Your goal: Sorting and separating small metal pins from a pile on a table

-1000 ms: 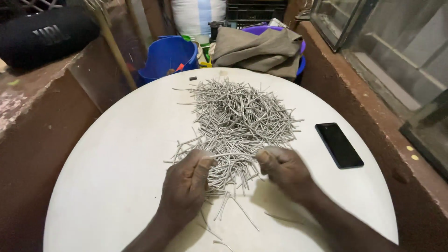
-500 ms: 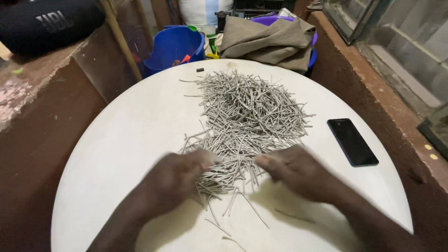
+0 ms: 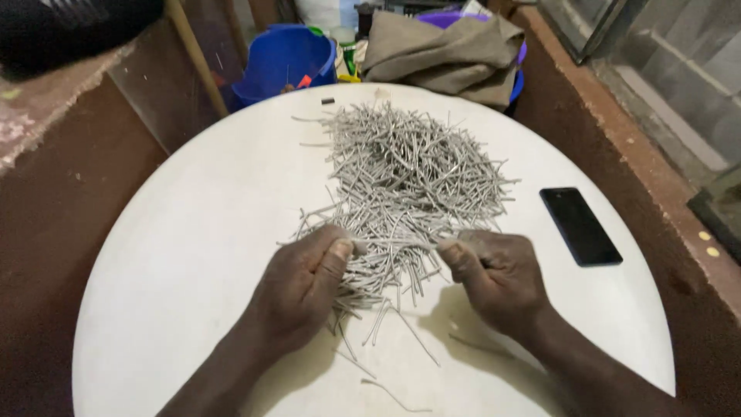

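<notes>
Round white counter (image 3: pixel 193 232) fills the view. A grey stick pile (image 3: pixel 405 174) sits from centre toward 12 o'clock, its near edge trailing to 6 o'clock, where loose sticks lie apart. Brown cloth (image 3: pixel 451 50) over a purple tub at 1 o'clock, off the counter; blue bucket (image 3: pixel 282 58) at 11 o'clock. Black phone (image 3: pixel 580 225) lies flat at 3 o'clock, well apart from the pile.

Left hand (image 3: pixel 305 286) at 7 o'clock, grip closed on one end of a stick (image 3: pixel 397 244); right hand (image 3: pixel 498 278) at 5 o'clock, grip closed on the other end. The stick spans level between the thumbs, just above the pile's near edge.

Judgement: one stick is being worked between both hands, pulled straight or bent. The next move calls for steady, even tension at both ends.
</notes>
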